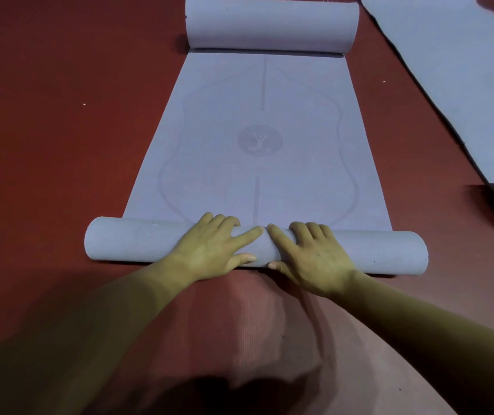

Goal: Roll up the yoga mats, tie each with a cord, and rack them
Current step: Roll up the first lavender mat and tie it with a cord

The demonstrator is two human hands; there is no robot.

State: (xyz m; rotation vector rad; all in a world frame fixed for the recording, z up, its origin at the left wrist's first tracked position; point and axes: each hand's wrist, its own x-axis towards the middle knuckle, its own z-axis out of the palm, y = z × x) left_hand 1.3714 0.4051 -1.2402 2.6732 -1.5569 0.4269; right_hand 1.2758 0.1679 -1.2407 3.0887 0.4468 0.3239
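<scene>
Red floor (45,115) carries a grey yoga mat (257,145). On its near rolled end, the left hand (210,250) and right hand (311,256) grip side by side, fingers curled over the top. Its far end is rolled too. Right of it lies a second mat (449,70).

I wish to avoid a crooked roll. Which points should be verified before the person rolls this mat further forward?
1. Both hands on the near roll: the left hand and right hand hold its middle, fingers over the top. Ok.
2. The flat part ahead is smooth: ok.
3. The far roll lies curled in the path: not ok.
4. Both ends of the near roll even: cannot tell.
5. A cord at hand: none in view, cannot tell.
</scene>
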